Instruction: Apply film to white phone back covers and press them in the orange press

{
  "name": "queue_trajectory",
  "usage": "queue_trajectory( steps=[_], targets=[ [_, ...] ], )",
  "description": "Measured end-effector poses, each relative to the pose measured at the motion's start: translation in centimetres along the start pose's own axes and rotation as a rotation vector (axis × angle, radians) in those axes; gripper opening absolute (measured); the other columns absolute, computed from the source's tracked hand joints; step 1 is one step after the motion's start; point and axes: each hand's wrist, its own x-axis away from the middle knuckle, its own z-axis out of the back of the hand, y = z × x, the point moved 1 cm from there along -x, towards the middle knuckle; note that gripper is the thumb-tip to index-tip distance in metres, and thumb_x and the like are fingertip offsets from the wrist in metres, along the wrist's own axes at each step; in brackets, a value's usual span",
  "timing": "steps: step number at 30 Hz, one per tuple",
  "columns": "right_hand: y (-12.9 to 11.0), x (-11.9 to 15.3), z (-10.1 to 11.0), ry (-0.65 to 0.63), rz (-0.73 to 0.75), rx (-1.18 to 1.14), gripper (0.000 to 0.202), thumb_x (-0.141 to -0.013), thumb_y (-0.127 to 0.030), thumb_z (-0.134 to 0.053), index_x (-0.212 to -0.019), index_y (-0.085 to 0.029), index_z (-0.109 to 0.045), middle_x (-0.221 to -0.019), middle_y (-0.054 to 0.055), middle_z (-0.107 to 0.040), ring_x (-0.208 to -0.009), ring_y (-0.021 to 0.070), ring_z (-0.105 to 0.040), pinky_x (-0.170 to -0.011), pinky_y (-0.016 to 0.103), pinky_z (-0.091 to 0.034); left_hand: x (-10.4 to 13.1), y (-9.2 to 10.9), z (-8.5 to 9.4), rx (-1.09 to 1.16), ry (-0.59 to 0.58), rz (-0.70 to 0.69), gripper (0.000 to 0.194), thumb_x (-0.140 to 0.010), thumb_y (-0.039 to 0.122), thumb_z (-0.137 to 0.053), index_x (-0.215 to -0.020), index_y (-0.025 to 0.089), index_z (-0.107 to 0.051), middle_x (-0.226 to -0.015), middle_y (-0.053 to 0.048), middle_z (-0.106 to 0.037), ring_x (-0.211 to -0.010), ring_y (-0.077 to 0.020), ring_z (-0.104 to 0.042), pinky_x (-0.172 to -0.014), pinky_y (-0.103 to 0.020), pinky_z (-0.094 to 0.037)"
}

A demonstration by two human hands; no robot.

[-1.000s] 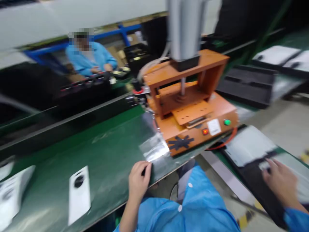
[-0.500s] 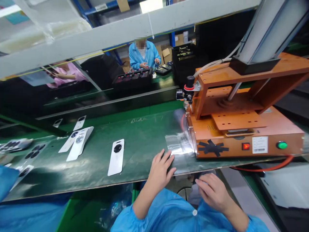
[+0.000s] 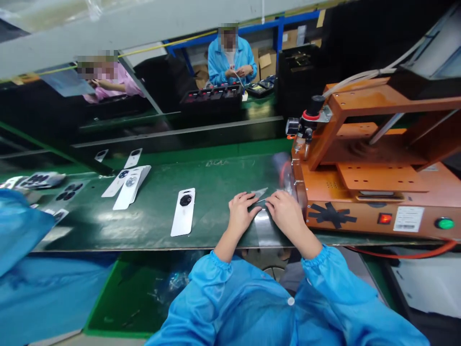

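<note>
A clear plastic sheet (image 3: 263, 226) lies on the green bench (image 3: 216, 178), left of the orange press. My left hand (image 3: 242, 209) pinches its left side between thumb and fingers. On the other side my right hand (image 3: 283, 211) has its fingertips closed on the sheet. Between the hands the film is lifted or folded, with a thin bright edge. To the left, a white phone-shaped panel (image 3: 183, 218) with a black round camera area lies flat, touched by neither hand.
The orange press (image 3: 363, 211) with gauge and hoses stands at the right. Stacked white panels (image 3: 124, 197) lie further left. A green bin (image 3: 118, 307) is below the bench edge. A blue sleeve (image 3: 21, 226) reaches in from the left; two people sit across.
My right hand has come up from below the bench edge onto the plastic sheet. My left hand has closed on the sheet. The camera view has shifted.
</note>
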Motion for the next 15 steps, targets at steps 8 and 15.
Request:
queue_trajectory(
  steps=[8, 15],
  targets=[
    [-0.1, -2.1, -1.3, -0.094, 0.287, 0.096, 0.015, -0.1, -0.021, -0.057, -0.104, -0.019, -0.072, -0.098, 0.008, -0.067, -0.093, 0.0239, -0.05, -0.077, 0.038, -0.033, 0.4, -0.4, 0.2, 0.025, 0.03, 0.015, 0.016, -0.088, 0.036, -0.075, -0.103, 0.03, -0.078, -0.127, 0.0, -0.073, -0.132, -0.0268, -0.052, -0.111, -0.049, -0.038],
    [-0.5, -1.5, -0.5, -0.108, 0.397, 0.169, 0.021, -0.101, -0.016, -0.051, -0.094, -0.015, -0.071, -0.091, 0.009, -0.065, -0.089, 0.0238, -0.049, -0.079, 0.039, -0.033, 0.4, -0.3, -0.2, 0.016, 0.017, 0.0, 0.016, -0.093, 0.033, -0.068, -0.105, 0.033, -0.078, -0.129, 0.001, -0.072, -0.134, -0.027, -0.05, -0.112, -0.052, -0.036]
  ],
)
